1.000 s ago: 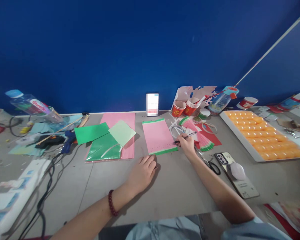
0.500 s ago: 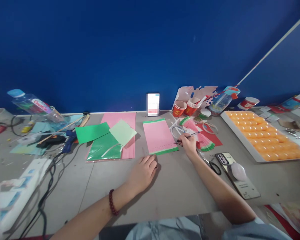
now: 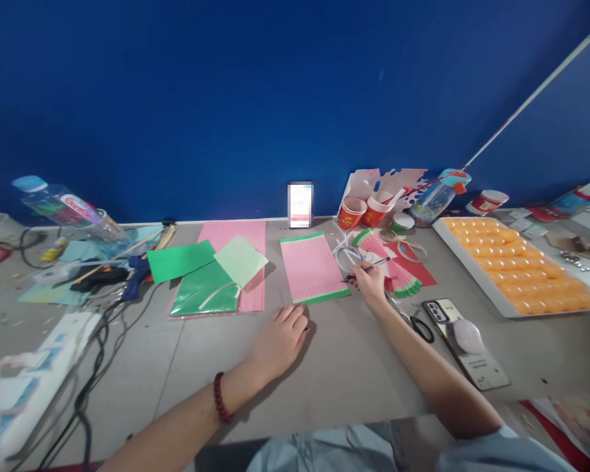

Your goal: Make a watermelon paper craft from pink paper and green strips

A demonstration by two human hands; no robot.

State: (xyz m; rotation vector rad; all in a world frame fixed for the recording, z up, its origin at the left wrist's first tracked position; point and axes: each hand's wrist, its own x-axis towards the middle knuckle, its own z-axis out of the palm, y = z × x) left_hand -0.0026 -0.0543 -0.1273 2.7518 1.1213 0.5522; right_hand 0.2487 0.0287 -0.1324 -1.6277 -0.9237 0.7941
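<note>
The pink sheet (image 3: pixel 311 265) lies on the desk (image 3: pixel 339 373), long axis running away from the person, its right edge just beside the right hand (image 3: pixel 368 283), which grips a pen (image 3: pixel 381 261); the left hand (image 3: pixel 281 337) rests flattened, palm down, by the near edge.

Lighting's okay on the flat grey desk (image 3: pixel 344 367), but the plain blue wall (image 3: pixel 226 118) goes pretty dim up top. Soft shadow right of the bare left hand (image 3: pixel 280 337). Glossy orange domes (image 3: pixel 516 262) catch little glints. Edges look stretched and smeary; the small upright white screen (image 3: pixel 300 205) is pixelated.
</note>
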